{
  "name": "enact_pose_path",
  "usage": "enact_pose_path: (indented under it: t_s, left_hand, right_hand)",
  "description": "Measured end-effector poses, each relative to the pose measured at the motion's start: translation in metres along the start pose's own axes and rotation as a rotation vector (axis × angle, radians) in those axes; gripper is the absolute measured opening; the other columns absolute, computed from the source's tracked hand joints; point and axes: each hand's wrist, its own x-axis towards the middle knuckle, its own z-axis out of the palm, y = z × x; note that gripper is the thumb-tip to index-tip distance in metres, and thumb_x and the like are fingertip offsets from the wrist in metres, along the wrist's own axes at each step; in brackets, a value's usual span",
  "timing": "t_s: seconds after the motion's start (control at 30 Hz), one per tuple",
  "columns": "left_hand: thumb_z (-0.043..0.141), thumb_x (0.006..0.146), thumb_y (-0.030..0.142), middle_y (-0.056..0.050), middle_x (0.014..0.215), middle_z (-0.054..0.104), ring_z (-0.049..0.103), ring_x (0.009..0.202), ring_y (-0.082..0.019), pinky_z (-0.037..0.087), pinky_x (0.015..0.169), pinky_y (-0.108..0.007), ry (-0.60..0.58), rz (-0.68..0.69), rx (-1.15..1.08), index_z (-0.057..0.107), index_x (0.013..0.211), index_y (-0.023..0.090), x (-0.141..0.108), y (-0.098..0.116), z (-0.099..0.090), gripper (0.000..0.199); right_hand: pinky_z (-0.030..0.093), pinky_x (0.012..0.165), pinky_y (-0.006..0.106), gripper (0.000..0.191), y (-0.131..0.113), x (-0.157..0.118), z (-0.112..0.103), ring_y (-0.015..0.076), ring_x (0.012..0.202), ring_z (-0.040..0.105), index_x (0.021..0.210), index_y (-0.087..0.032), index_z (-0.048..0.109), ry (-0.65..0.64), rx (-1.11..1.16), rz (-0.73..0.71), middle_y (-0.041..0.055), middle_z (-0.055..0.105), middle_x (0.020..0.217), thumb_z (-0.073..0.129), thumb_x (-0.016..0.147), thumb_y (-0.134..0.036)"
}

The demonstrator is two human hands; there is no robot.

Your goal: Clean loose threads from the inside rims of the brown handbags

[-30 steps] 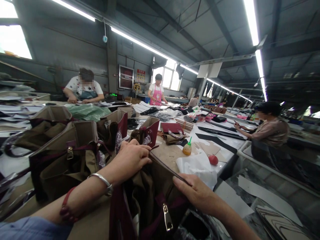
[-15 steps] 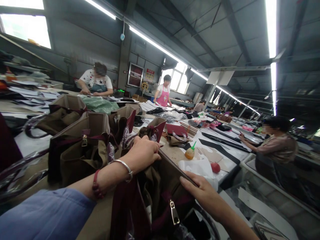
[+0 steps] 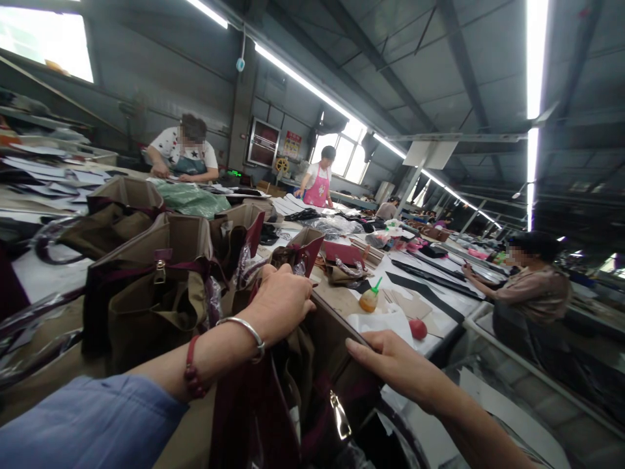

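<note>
Below me is an open handbag (image 3: 336,332) in olive-brown and maroon, with a gold zipper pull (image 3: 340,415) hanging inside. My left hand (image 3: 286,296) is closed on its upper edge at the far corner, fingertips partly hidden. Further along the same edge, my right hand (image 3: 390,358) pinches the rim, thumb on the inner side and fingers out of sight behind it. Left of my forearm stands another open bag (image 3: 156,293) of the same kind, its handles wrapped in clear plastic.
More bags (image 3: 122,202) stand at the left. Beyond the right hand are a glue bottle (image 3: 370,298) with a green nozzle, a red round object (image 3: 417,328) and black strips (image 3: 430,280). A white bin (image 3: 517,358) stands at right. Co-workers are around the table.
My right hand has shifted slightly up and left along the bag's edge. The left hand keeps its hold, and the view has moved a little.
</note>
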Motion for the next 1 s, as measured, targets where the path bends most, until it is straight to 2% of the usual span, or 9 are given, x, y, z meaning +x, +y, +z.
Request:
enact_pose_path:
  t_s: [0.13, 0.33, 0.57, 0.73, 0.87, 1.0]
  left_hand:
    - [0.056, 0.067, 0.035, -0.004, 0.079, 0.062, 0.047, 0.086, -0.024, 0.026, 0.076, -0.041, -0.001, 0.003, 0.0, 0.06, 0.06, 0.02, 0.0, 0.001, 0.0, 0.017]
    - [0.054, 0.069, 0.033, -0.005, 0.08, 0.064, 0.048, 0.086, -0.025, 0.026, 0.075, -0.041, -0.004, 0.031, 0.041, 0.06, 0.061, 0.019, 0.001, 0.003, 0.0, 0.018]
    - [0.055, 0.069, 0.034, -0.006, 0.08, 0.065, 0.05, 0.085, -0.024, 0.027, 0.072, -0.039, -0.008, 0.008, 0.109, 0.062, 0.061, 0.019, 0.002, 0.005, 0.0, 0.018]
    - [0.055, 0.069, 0.036, -0.005, 0.08, 0.065, 0.049, 0.082, -0.023, 0.026, 0.069, -0.037, -0.02, 0.018, 0.113, 0.062, 0.062, 0.02, 0.004, 0.004, 0.002, 0.018]
    - [0.055, 0.069, 0.038, -0.003, 0.079, 0.065, 0.046, 0.083, -0.022, 0.025, 0.068, -0.034, -0.03, 0.074, 0.102, 0.063, 0.063, 0.021, 0.005, -0.003, 0.0, 0.02]
    - [0.058, 0.068, 0.038, 0.003, 0.088, 0.065, 0.042, 0.087, -0.021, 0.023, 0.068, -0.033, -0.043, 0.108, 0.085, 0.062, 0.059, 0.021, 0.004, -0.014, -0.009, 0.02]
  right_hand:
    - [0.022, 0.043, 0.018, 0.042, -0.002, 0.003, -0.001, 0.007, 0.049, 0.032, 0.067, -0.011, 0.051, 0.018, -0.041, 0.024, -0.002, 0.041, 0.054, 0.044, 0.077, -0.051]
    - [0.027, 0.043, 0.018, 0.039, -0.012, 0.006, -0.001, 0.0082, 0.048, 0.04, 0.066, -0.011, 0.053, 0.039, -0.044, 0.046, -0.0008, 0.049, 0.055, 0.05, 0.073, -0.049]
    - [0.031, 0.043, 0.019, 0.035, -0.005, 0.013, -0.002, 0.0103, 0.05, 0.045, 0.068, -0.013, 0.053, 0.036, -0.072, 0.031, 0.0011, 0.053, 0.059, 0.045, 0.076, -0.046]
    - [0.029, 0.042, 0.019, 0.036, -0.002, 0.012, -0.002, 0.0097, 0.05, 0.041, 0.062, -0.014, 0.049, 0.1, -0.196, -0.026, 0.0006, 0.05, 0.058, 0.039, 0.079, -0.044]
    - [0.029, 0.042, 0.021, 0.037, 0.002, 0.012, -0.002, 0.0106, 0.05, 0.04, 0.063, -0.015, 0.048, 0.094, -0.171, -0.013, 0.0003, 0.048, 0.057, 0.038, 0.078, -0.048]
    - [0.024, 0.04, 0.021, 0.037, 0.005, 0.012, -0.001, 0.0093, 0.046, 0.033, 0.061, -0.017, 0.043, 0.085, -0.153, -0.009, -0.002, 0.039, 0.052, 0.039, 0.075, -0.051]
